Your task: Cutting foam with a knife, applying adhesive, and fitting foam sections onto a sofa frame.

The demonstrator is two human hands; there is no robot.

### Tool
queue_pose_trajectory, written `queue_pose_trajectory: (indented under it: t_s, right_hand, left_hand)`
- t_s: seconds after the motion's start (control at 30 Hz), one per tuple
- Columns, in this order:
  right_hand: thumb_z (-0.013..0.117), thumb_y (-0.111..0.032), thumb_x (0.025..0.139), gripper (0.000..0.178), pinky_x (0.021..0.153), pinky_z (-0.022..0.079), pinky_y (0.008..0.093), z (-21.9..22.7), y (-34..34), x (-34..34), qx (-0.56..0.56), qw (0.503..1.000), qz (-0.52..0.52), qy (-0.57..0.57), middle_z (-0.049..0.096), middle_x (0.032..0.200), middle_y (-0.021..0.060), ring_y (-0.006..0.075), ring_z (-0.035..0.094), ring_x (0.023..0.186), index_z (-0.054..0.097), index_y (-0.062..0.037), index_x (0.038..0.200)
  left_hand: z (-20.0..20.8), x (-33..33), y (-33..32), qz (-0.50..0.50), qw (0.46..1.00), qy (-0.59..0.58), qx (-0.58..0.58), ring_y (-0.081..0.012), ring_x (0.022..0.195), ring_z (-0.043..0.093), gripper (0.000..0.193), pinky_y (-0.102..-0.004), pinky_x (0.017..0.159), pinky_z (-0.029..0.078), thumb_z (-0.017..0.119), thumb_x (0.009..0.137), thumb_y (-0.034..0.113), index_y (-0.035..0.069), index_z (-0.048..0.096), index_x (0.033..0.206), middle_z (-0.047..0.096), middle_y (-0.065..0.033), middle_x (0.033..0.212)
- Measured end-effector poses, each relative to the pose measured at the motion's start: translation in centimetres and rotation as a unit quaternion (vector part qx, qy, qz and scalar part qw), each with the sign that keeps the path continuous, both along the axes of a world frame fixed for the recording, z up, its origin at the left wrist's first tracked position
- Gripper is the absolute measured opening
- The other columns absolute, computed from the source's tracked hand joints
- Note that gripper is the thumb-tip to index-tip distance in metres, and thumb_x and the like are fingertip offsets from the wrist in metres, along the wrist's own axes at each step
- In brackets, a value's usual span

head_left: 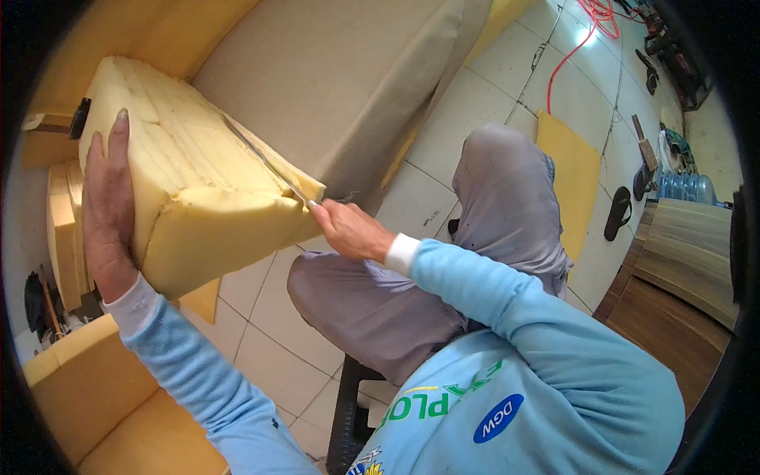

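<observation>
A thick pale-yellow foam block (222, 233) stands in front of me at the left, its top marked by long uneven ridges. My left hand (109, 206) lies along the block's left side, fingers stretched out and pressed to the foam. In my right hand (354, 231) is the handle end of a long, thin-bladed knife (265, 161). The blade runs along the top of the block near its right edge, with a thin strip of foam beside it. My fingers hide the knife's handle.
Beyond the block is a grey fabric-covered seat piece (324, 79). A yellow foam-covered frame (103, 388) stands lower left. On the tiled floor lie a yellow sheet (578, 174), a red hose (560, 67) and a black sandal (618, 212). Wooden panels (689, 253) are at right.
</observation>
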State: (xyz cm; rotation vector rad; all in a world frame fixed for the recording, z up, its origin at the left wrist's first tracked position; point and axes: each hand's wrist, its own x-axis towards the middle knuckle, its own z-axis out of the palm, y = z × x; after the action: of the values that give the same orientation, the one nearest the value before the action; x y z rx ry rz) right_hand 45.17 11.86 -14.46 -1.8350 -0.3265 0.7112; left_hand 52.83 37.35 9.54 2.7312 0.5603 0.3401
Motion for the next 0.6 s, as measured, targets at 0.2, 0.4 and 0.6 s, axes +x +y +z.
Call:
queue_pose_trajectory:
  t_s: [0.2,0.4,0.6]
  right_hand:
    - [0.036,-0.034,0.107,0.043,0.079,0.048,0.0565,-1.4,-5.1,-5.3,0.014,1.000,-0.002,0.003,0.064,0.092,0.0323,0.0537,0.060,0.092,0.056,0.0030,0.100]
    - [0.037,-0.034,0.107,0.043,0.080,0.047,0.0568,0.3,-0.3,1.9,0.033,0.999,-0.010,0.008,0.064,0.093,0.0321,0.0540,0.060,0.091,0.057,0.0035,0.099]
    - [0.036,-0.036,0.107,0.045,0.079,0.048,0.0554,-2.6,-4.8,-5.7,0.038,0.999,0.002,-0.008,0.063,0.093,0.0336,0.0530,0.060,0.092,0.057,0.0044,0.103]
  left_hand:
    - [0.8,-0.6,-2.2,0.003,1.000,0.004,0.015,-0.0397,0.130,0.050,0.090,-0.0377,0.111,0.035,0.047,0.093,0.065,-0.013,0.046,0.138,0.051,-0.0338,0.138]
    - [-0.5,0.4,-0.8,-0.008,0.999,-0.031,0.014,-0.0404,0.135,0.046,0.093,-0.0385,0.112,0.034,0.048,0.093,0.065,-0.013,0.040,0.143,0.047,-0.0336,0.143]
    - [-0.5,-0.7,0.9,-0.020,0.995,-0.024,0.093,-0.0420,0.132,0.047,0.091,-0.0402,0.111,0.035,0.047,0.092,0.065,-0.012,0.044,0.141,0.049,-0.0345,0.140]
